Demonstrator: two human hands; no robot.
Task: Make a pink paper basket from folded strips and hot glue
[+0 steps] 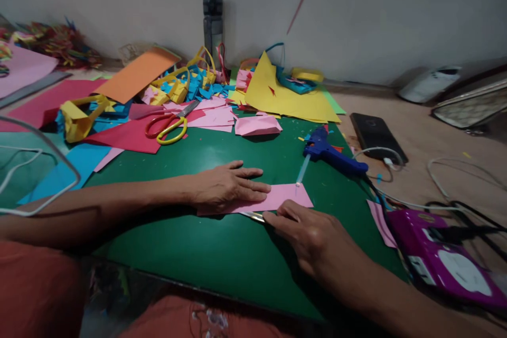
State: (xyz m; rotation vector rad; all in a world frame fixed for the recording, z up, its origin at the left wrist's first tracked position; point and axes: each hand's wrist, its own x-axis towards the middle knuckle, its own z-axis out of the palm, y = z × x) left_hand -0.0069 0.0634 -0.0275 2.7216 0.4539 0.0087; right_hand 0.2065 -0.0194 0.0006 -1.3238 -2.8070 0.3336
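Note:
My left hand (227, 187) lies flat with its fingers stretched out over a strip of pink paper (291, 198), pressing it to the green board (174, 243). At the strip's near edge, my right hand (307, 232) is closed on a slim shiny metal tool (253, 216); its pointed end reaches along the paper's lower edge, and its kind is unclear. Beyond the strip lies a blue glue gun (332, 156), whose translucent glue stick (303, 170) extends to the far right part of the paper. A folded pink paper piece (258, 125) sits farther back.
Scissors (170, 127) with red and yellow handles rest on paper at the back left. Yellow sheets (289, 92) and small paper baskets (85, 119) lie around the back. On the right are a phone (378, 137), cables and a purple power box (443, 259). A white cable (59, 153) loops at left.

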